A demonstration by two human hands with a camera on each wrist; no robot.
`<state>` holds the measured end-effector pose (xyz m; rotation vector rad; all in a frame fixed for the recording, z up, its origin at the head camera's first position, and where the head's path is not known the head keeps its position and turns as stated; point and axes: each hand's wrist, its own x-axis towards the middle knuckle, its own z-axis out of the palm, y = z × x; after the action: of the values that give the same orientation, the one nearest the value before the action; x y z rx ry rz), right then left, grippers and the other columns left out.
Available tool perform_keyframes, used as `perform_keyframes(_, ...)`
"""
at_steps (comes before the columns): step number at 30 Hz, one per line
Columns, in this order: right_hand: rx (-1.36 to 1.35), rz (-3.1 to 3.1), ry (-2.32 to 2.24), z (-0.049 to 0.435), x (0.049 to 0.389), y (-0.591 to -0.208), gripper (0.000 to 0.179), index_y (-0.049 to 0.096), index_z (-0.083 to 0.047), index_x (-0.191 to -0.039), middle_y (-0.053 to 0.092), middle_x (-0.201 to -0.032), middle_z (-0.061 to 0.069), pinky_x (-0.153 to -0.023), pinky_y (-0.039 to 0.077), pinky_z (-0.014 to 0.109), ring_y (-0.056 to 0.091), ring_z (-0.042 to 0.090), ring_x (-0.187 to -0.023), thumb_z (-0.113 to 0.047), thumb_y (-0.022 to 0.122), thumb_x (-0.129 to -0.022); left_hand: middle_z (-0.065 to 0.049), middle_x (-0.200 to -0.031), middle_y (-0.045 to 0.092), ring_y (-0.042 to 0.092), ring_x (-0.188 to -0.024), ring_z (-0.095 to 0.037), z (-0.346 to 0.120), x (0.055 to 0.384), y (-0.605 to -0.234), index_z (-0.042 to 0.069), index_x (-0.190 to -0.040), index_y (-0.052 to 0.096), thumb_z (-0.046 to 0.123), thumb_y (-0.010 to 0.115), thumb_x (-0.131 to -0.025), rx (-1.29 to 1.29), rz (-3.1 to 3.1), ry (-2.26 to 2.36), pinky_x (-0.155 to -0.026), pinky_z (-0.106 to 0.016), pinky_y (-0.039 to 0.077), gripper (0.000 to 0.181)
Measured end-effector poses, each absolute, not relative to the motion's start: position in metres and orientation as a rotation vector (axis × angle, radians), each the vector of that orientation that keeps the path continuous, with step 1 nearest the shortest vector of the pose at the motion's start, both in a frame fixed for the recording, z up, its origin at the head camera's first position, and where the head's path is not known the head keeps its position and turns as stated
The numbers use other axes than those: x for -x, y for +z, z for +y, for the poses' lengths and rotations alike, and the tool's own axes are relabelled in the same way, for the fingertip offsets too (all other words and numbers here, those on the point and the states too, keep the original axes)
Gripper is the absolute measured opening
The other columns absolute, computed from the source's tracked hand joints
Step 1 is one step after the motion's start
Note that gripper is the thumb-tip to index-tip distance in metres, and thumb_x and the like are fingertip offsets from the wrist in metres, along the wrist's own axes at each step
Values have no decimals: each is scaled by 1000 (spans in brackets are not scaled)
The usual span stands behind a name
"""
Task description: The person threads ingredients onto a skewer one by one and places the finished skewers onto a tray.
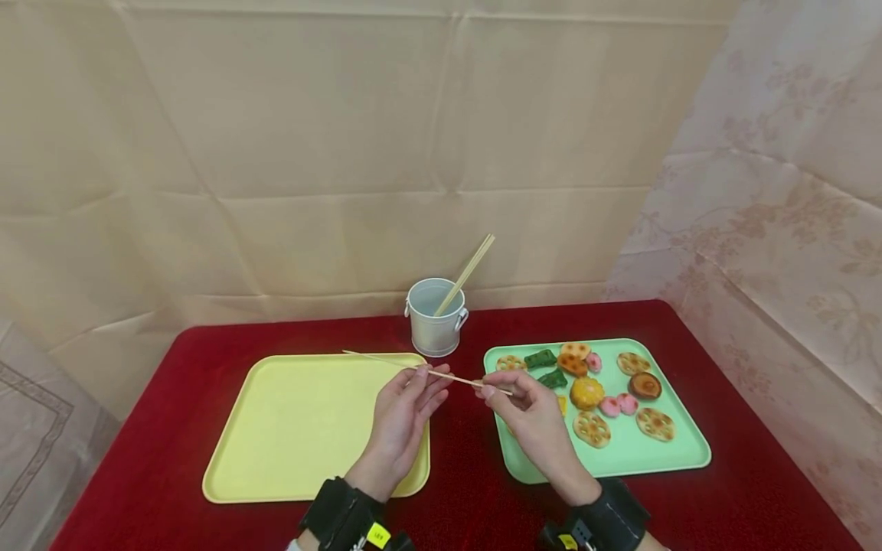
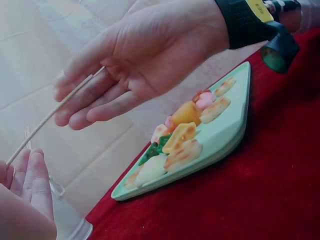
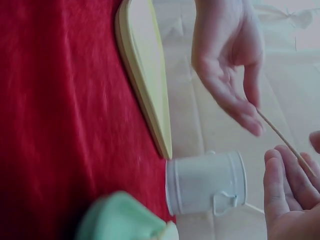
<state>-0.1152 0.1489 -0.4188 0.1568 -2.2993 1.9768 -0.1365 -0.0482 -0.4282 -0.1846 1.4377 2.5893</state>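
A thin wooden skewer (image 1: pixel 455 377) runs across between both hands, above the gap between two trays. My left hand (image 1: pixel 405 409) pinches it partway along, between thumb and fingers, with the other fingers extended beneath. One end of the skewer reaches out to the left over the yellow tray (image 1: pixel 310 436). At the other end, my right hand (image 1: pixel 530 419) pinches the skewer between thumb and fingertips, over the near-left side of the green tray (image 1: pixel 641 461). In the left wrist view, the skewer (image 2: pixel 50 117) slopes up to the right hand (image 2: pixel 145 55).
Behind the hands stands a small white metal bucket (image 1: pixel 436 337) with more skewers (image 1: pixel 465 275) leaning in it. Several toy food pieces lie on the green tray, among them lotus root slices (image 1: pixel 591 428), a mushroom (image 1: pixel 645 386) and a yellow round piece (image 1: pixel 586 392). Red cloth (image 1: pixel 468 490) covers the table.
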Motion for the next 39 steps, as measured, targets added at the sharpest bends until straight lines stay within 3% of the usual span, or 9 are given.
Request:
perform_keyframes(6, -236, -2384, 1839, 169, 121, -419, 25, 71, -1, -116, 77, -109, 9, -84, 59, 34, 73, 16, -99, -21, 70, -101, -21, -125, 71, 72, -106, -20, -56, 136, -430, 1, -113, 53, 19, 51, -111, 172, 1522, 2610, -94, -32, 56, 19)
perform_keyframes(11, -270, -2612, 1556, 190, 127, -420, 21, 76, -10, -111, 77, -103, 3, -80, 57, 29, 71, 12, -93, -28, 70, -101, -25, -119, 71, 75, -100, -22, -65, 136, -432, 1, -109, 52, 19, 53, -110, 172, 1614, 2615, -91, -36, 58, 19)
perform_keyframes(17, -404, -2788, 1313, 210, 135, -420, 17, 77, -9, -108, 75, -101, -1, -78, 56, 29, 71, 16, -93, -23, 71, -100, -16, -101, 75, 76, -92, -23, -77, 139, -432, -2, -116, 52, 20, 55, -109, 170, 1715, 2595, -84, -35, 60, 24)
perform_keyframes(22, -511, -2864, 1003, 218, 138, -422, 12, 77, -9, -106, 76, -100, -2, -69, 53, 28, 68, 12, -84, -16, 75, -97, -8, -88, 72, 77, -84, -20, -85, 139, -433, -6, -122, 53, 21, 57, -108, 161, 1766, 2562, -79, -31, 61, 31)
perform_keyframes(30, -771, -2900, 590, 219, 139, -428, 19, 77, -9, -108, 75, -107, 4, -84, 57, 43, 70, 25, -98, -14, 81, -90, -9, -85, 67, 74, -76, -19, -93, 140, -435, -3, -130, 59, 23, 60, -107, 206, 1853, 2485, -73, -31, 61, 35)
perform_keyframes(39, -908, -2899, 417, 219, 137, -434, 34, 75, -7, -111, 72, -108, 3, -90, 54, 44, 65, 26, -103, -21, 88, -82, -3, -81, 59, 62, -66, -12, -99, 138, -436, 0, -134, 64, 27, 60, -107, 234, 1970, 2419, -60, -23, 53, 38)
